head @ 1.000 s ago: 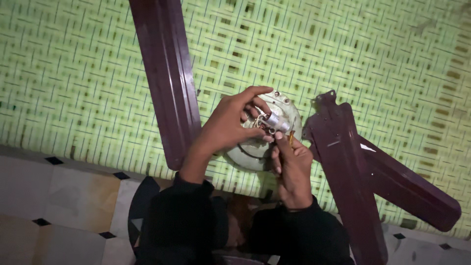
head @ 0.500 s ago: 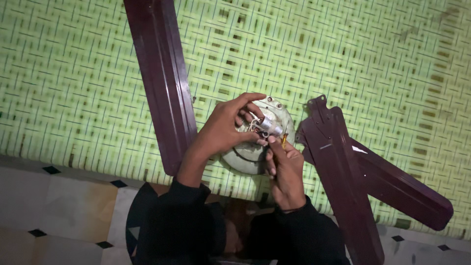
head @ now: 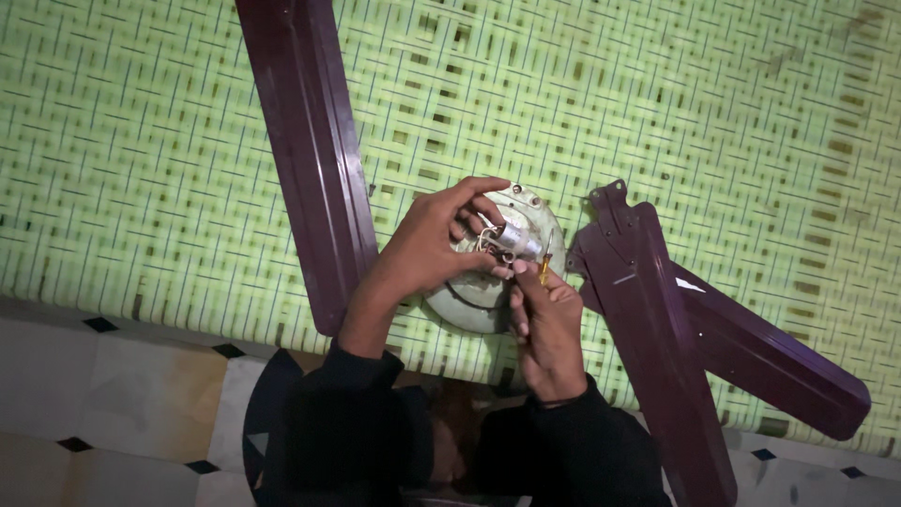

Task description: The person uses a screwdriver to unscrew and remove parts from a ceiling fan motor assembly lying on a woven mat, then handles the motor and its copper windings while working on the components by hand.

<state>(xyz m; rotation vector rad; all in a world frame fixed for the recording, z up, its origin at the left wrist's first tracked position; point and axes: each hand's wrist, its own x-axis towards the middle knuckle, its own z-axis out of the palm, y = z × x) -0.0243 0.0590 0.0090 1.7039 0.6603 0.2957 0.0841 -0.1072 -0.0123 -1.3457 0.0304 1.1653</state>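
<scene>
Gripping the small silver cylinder atop the pale fan motor, your left hand hides its wires. Your right hand, just below, pinches a yellow-handled tool; its tip is hidden. Maroon blades flank both hands on the green woven mat, one cut off above.

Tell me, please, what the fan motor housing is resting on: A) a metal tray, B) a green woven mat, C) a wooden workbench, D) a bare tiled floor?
B: the pale fan motor housing lies on the green woven mat, with the tiled floor only along the mat's near edge.
</scene>
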